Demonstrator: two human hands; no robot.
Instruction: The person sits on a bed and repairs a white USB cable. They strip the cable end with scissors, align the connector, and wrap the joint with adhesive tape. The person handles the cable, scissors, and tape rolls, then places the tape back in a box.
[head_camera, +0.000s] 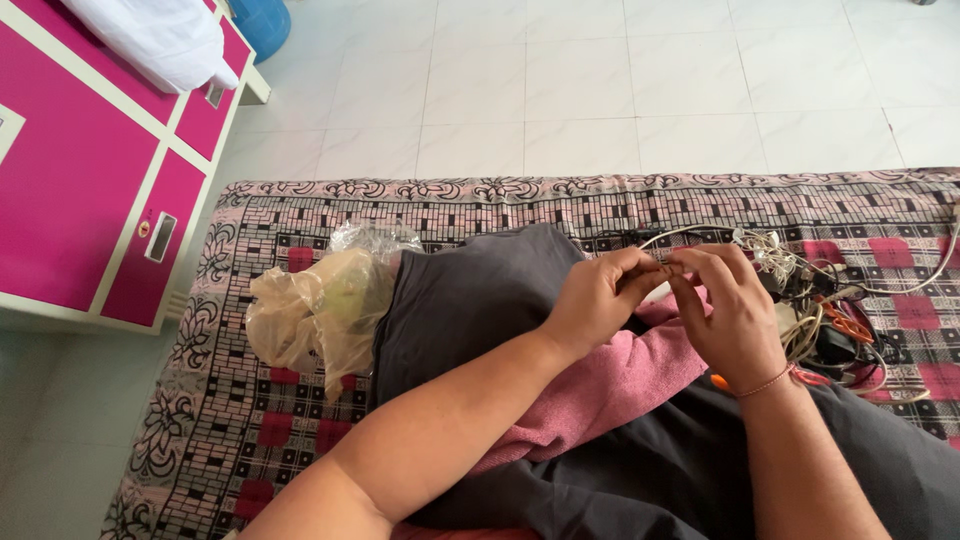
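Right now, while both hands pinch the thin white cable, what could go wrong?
1. The white cable runs from the left hand and right hand into the tangled pile of cables; pulling may tighten the knots.
2. The orange-handled scissors lie inside that pile, so a tug could drag them toward the right wrist.

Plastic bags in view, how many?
1. A crumpled clear bag lies on the patterned mat, left of the dark cloth and away from both hands. Others could be hidden under the cloth.
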